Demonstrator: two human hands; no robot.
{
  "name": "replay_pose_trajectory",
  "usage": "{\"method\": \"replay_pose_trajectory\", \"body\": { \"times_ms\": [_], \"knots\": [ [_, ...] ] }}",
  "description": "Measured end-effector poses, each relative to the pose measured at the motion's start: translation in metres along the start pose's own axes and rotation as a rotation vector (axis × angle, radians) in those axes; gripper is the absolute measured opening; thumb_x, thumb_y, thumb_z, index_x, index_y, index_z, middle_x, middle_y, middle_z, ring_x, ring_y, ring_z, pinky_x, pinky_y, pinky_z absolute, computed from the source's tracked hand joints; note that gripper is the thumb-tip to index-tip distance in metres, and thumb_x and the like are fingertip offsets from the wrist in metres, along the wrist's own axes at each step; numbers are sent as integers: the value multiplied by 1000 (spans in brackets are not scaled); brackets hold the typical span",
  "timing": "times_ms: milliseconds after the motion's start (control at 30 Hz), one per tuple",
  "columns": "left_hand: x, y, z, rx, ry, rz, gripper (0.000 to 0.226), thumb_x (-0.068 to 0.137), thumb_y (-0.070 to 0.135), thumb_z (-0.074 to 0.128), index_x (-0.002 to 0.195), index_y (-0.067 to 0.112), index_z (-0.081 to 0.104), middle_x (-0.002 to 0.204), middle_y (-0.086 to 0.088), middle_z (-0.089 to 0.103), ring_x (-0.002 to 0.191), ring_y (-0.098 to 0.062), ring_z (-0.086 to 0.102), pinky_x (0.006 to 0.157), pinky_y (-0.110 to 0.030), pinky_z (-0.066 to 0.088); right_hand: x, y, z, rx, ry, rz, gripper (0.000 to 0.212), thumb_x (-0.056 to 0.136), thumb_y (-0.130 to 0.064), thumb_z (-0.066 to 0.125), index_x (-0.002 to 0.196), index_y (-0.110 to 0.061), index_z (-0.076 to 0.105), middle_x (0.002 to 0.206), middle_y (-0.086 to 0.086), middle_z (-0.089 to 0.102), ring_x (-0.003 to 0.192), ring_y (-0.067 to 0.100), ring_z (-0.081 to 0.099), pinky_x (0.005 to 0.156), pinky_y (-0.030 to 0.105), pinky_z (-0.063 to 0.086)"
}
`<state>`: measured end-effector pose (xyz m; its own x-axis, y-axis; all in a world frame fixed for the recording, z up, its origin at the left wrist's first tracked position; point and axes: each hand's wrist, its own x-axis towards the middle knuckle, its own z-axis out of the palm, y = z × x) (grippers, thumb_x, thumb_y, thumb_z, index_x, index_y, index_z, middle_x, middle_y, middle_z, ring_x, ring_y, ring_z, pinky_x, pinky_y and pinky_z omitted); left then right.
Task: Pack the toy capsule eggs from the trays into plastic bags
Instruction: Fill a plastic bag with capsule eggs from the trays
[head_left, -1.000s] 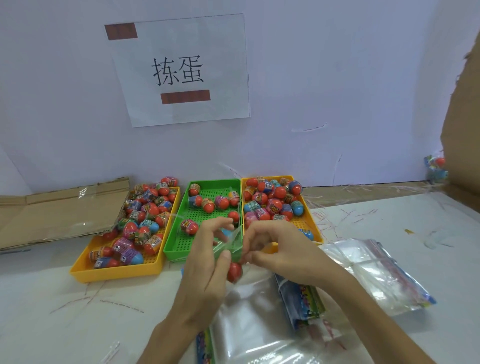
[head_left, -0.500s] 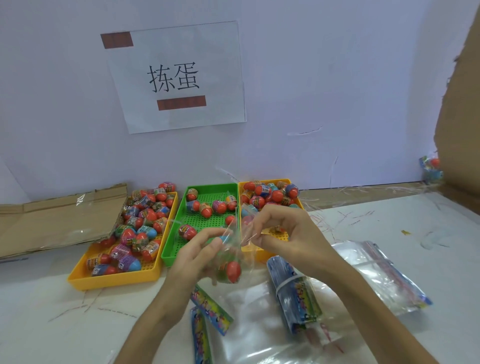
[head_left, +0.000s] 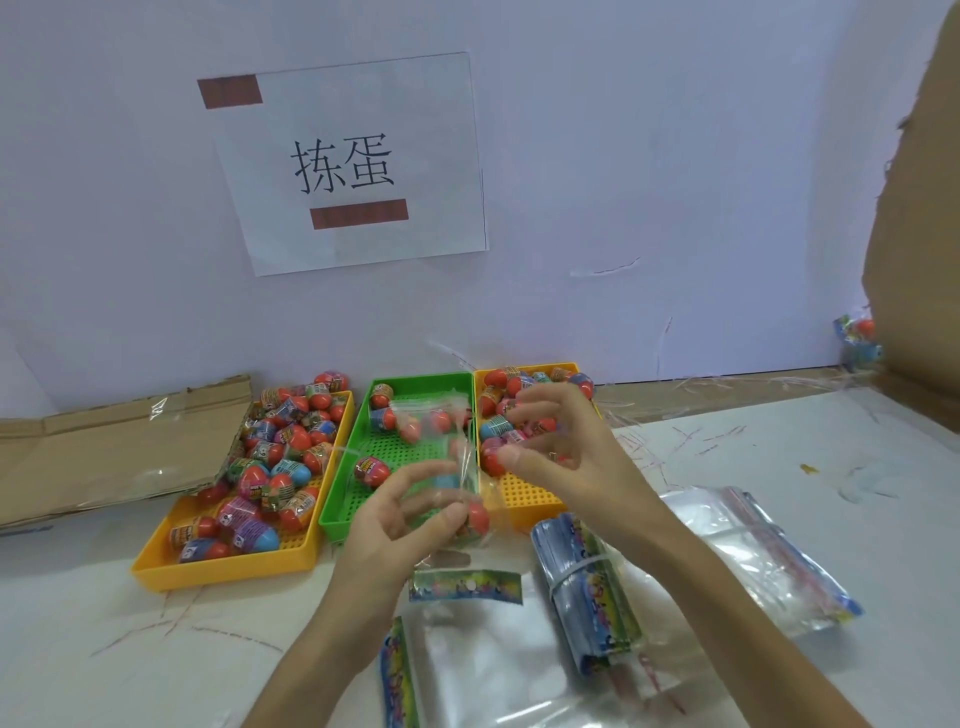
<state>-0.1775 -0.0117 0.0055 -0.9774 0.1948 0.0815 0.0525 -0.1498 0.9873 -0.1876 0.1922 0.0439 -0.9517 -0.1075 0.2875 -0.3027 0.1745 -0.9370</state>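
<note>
In the left hand (head_left: 387, 525) (pinched) hangs the bag (head_left: 434, 441).

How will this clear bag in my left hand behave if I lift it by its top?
Probably floppy: the clear bag is thin, wrinkled film. Likely bottom-heavy, so it may swing, since the red egg sits low inside by the left hand. It looks glossy, so possibly slippery.

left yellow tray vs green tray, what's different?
The left yellow tray is heaped with eggs, its floor mostly covered. The green tray holds only a few, its floor mostly bare. The left yellow tray's eggs stack on each other; the green tray's lie in one layer, mostly in the far half. Shared: shallow, rectangular, perforated floors, side by side.
</note>
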Motion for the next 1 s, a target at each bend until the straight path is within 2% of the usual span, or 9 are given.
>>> {"method": "replay_pose_trajectory", "body": {
  "times_ms": [133,233,300,400,533,633,767,933,1000],
  "knots": [
    [0,-3,3,24,85,35,37,71,29,93,103,32,73,104,-10,77,86,-30,76,64,-33,61,-3,10,14,-105,-152,115,57,64,-66,75,113,-46,54,107,-21,65,89,1,69,73,23,56],
    [0,-6,3,60,151,93,22,76,28,85,96,23,76,101,-10,76,89,-34,75,71,-43,64,-3,13,18,-101,-165,87,30,76,-52,77,101,-39,67,98,-13,70,81,5,70,69,24,56],
    [0,-7,2,59,195,120,22,74,31,80,92,20,77,96,-4,75,89,-29,74,70,-43,64,-3,11,15,-63,-179,82,25,82,-41,79,103,-38,68,100,-9,72,83,9,71,68,24,56],
    [0,-3,1,47,245,162,20,69,35,79,85,23,78,86,4,73,79,-15,73,60,-33,61,-5,8,15,2,-218,104,43,80,-38,82,117,-40,60,107,-7,73,89,15,72,71,26,57],
    [-1,-3,-1,45,276,185,12,73,32,77,82,24,75,79,-3,72,70,-17,68,60,-32,60,-7,5,21,59,-217,106,58,78,-32,85,127,-37,54,108,-9,73,92,16,73,81,32,60],
    [-2,-1,2,124,288,280,7,75,30,76,79,25,74,69,0,66,63,-10,61,60,-23,55,-11,7,29,20,-201,108,61,75,-30,88,126,-36,54,104,-9,70,92,16,71,81,38,62],
    [-4,-1,9,133,298,322,7,75,29,76,82,29,74,76,0,71,71,-10,68,62,-22,56,-13,10,41,19,-90,73,54,76,-21,87,116,-39,55,98,2,67,78,16,67,77,43,59],
    [-4,1,10,28,211,247,27,77,35,88,98,27,73,100,-3,75,94,-18,73,72,-27,60,-12,9,39,71,-28,-8,49,79,-8,82,115,-31,57,91,4,70,80,15,67,71,26,56],
    [-4,1,10,76,156,206,28,76,39,88,96,24,74,100,-6,74,97,-20,73,76,-26,59,-12,8,37,126,10,-10,50,77,-2,79,114,-28,58,89,9,71,78,16,66,70,29,57]
  ]
}}
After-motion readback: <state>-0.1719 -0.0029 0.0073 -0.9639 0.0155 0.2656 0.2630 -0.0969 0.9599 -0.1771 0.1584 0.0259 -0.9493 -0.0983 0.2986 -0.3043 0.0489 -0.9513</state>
